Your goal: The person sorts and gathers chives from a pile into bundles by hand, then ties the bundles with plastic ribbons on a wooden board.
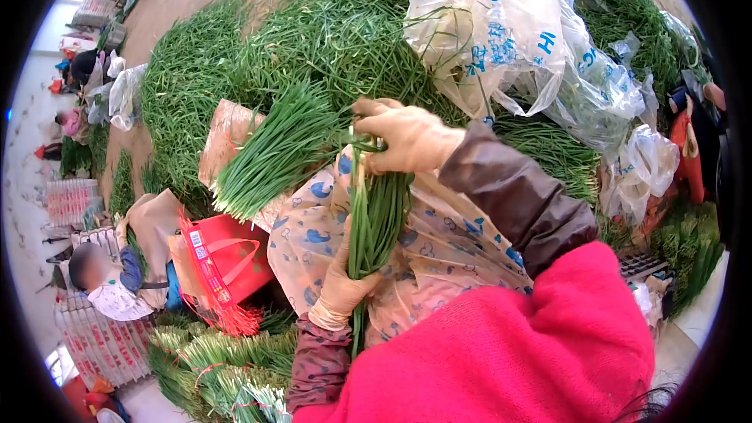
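A bunch of garlic chives (374, 227) stands across my lap, over an apron with blue prints (439, 243). My left hand (343, 290), in a cream glove, is wrapped around the lower part of the bunch. At its upper end my right hand (407, 139), gloved too, has its fingers curled on some of the stalks. Exactly what the right fingertips pinch is partly hidden. Left of the hands, a neat pile of chives (278, 153) lies on a brownish board (227, 137), its pale ends toward the lower left.
A large loose heap of chives (313, 47) spreads ahead of me. White plastic bags (486, 23) lie at the upper right. A red bag (231, 258) stands at my left, beside tied bundles (227, 360). Another person (113, 282) sits farther left, near stacked crates (102, 337).
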Available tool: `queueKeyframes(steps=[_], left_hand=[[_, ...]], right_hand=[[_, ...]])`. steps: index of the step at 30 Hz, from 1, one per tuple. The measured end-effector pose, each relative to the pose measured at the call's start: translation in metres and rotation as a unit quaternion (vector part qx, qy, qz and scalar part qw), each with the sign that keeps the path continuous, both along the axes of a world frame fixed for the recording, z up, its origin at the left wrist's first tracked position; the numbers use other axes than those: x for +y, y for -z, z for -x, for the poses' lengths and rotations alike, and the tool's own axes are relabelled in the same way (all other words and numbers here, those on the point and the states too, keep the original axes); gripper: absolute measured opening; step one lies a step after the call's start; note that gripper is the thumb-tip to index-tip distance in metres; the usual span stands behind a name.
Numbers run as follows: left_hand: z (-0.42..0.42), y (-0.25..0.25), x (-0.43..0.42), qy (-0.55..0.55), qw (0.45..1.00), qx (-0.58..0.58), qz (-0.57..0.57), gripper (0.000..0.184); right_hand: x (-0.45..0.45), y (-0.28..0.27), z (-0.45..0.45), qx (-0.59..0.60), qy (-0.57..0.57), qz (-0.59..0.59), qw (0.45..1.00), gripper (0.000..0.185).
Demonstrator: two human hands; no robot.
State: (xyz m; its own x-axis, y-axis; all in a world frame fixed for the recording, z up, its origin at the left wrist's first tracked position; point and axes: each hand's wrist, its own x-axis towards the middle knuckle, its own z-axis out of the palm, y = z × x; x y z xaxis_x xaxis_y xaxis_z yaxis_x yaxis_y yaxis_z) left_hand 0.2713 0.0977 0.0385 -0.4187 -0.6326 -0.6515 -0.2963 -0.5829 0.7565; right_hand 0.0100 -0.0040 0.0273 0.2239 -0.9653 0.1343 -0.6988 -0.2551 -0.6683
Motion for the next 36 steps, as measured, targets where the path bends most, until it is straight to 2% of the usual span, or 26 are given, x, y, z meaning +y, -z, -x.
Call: queueKeyframes(steps=[3,4,6,7,8,9,10,11,12,14,16,17,18,19,20,22,23,24,26,28,30,31,32,34,35,36], left_hand=[[-0.004,0.017,0.007,-0.043,0.993,-0.001,0.11,0.085],[-0.007,0.022,0.008,-0.049,0.989,-0.014,0.136,0.091],[-0.001,0.017,0.009,-0.125,0.985,-0.019,0.116,0.064],[-0.01,0.025,0.009,-0.096,0.99,-0.028,0.098,0.055],[-0.01,0.022,0.01,-0.097,0.99,-0.029,0.096,0.055],[-0.008,0.017,0.011,-0.101,0.991,-0.041,0.074,0.052],[-0.008,0.014,0.011,-0.106,0.992,-0.054,0.053,0.049],[-0.01,0.016,0.012,-0.106,0.991,-0.056,0.053,0.049],[-0.013,0.02,0.015,-0.108,0.991,-0.039,0.064,0.051],[-0.01,0.02,0.014,-0.106,0.991,-0.02,0.077,0.054],[0.003,0.015,0.015,-0.13,0.983,0.011,0.128,0.061],[0.005,0.014,0.015,-0.128,0.984,0.012,0.126,0.061],[0.006,0.014,0.016,-0.119,0.986,0.028,0.111,0.06],[0.005,0.013,0.017,-0.11,0.988,0.041,0.096,0.061],[-0.001,0.017,0.018,-0.11,0.989,0.037,0.095,0.061],[-0.019,0.026,0.02,-0.087,0.992,0.026,0.082,0.059],[-0.021,0.023,0.022,-0.105,0.994,0.017,0.035,0.055],[-0.016,0.018,0.022,-0.107,0.994,0.014,0.035,0.055],[-0.003,0.011,0.022,-0.223,0.968,0.103,-0.048,0.049],[-0.009,0.029,0.029,-0.239,0.96,0.133,-0.059,0.044],[-0.004,0.034,0.034,-0.24,0.962,0.128,-0.034,0.04],[-0.004,0.033,0.035,-0.242,0.96,0.129,-0.049,0.04],[-0.003,0.031,0.035,-0.244,0.96,0.129,-0.048,0.04],[-0.001,0.029,0.033,-0.219,0.971,0.096,-0.027,0.037],[-0.002,0.03,0.034,-0.219,0.971,0.095,-0.027,0.037],[-0.004,0.032,0.035,-0.206,0.975,0.079,0.005,0.038]], right_hand=[[0.004,0.0,-0.01,-0.015,0.03,-0.033,0.999,0.034],[0.009,-0.001,-0.01,0.04,0.043,-0.031,0.998,0.029],[-0.003,-0.001,-0.002,0.155,0.036,-0.157,0.975,0.027],[-0.005,0.033,0.01,0.145,0.102,-0.019,0.984,0.022],[-0.016,0.031,0.024,0.15,0.161,-0.067,0.973,0.012],[-0.015,0.042,0.043,-0.061,0.244,0.015,0.968,0.013],[-0.021,0.052,0.062,-0.223,0.289,-0.029,0.931,0.019],[-0.021,0.029,0.073,-0.315,0.352,-0.13,0.872,0.027],[-0.033,0.036,0.09,-0.267,0.348,-0.2,0.876,0.041],[-0.025,0.033,0.089,-0.072,0.325,-0.23,0.915,0.062],[-0.014,0.064,0.081,-0.137,0.175,-0.202,0.954,0.077],[-0.005,0.029,0.068,-0.266,0.117,-0.343,0.893,0.071],[0.004,0.029,0.054,-0.343,0.078,-0.353,0.867,0.072],[0.008,0.037,0.045,-0.362,0.041,-0.355,0.861,0.072],[0.012,0.036,0.037,-0.401,0.01,-0.381,0.833,0.063],[0.023,0.031,0.021,-0.433,0.06,-0.314,0.843,0.049],[0.028,0.034,0.021,-0.497,0.077,-0.319,0.803,0.036],[0.034,0.044,0.025,-0.545,0.056,-0.318,0.773,0.034],[0.041,0.061,0.033,-0.572,0.059,-0.331,0.749,0.031],[0.047,0.062,0.046,-0.552,0.066,-0.352,0.753,0.028],[0.044,0.057,0.055,-0.421,0.152,-0.345,0.825,0.029],[0.04,0.057,0.057,-0.359,0.198,-0.256,0.876,0.031],[0.037,0.064,0.061,-0.367,0.257,-0.192,0.873,0.031],[0.035,0.02,0.059,-0.459,0.214,-0.135,0.852,0.031],[0.035,0.004,0.056,-0.315,0.141,-0.035,0.938,0.035],[0.035,-0.012,0.053,-0.156,0.063,0.068,0.983,0.038]])
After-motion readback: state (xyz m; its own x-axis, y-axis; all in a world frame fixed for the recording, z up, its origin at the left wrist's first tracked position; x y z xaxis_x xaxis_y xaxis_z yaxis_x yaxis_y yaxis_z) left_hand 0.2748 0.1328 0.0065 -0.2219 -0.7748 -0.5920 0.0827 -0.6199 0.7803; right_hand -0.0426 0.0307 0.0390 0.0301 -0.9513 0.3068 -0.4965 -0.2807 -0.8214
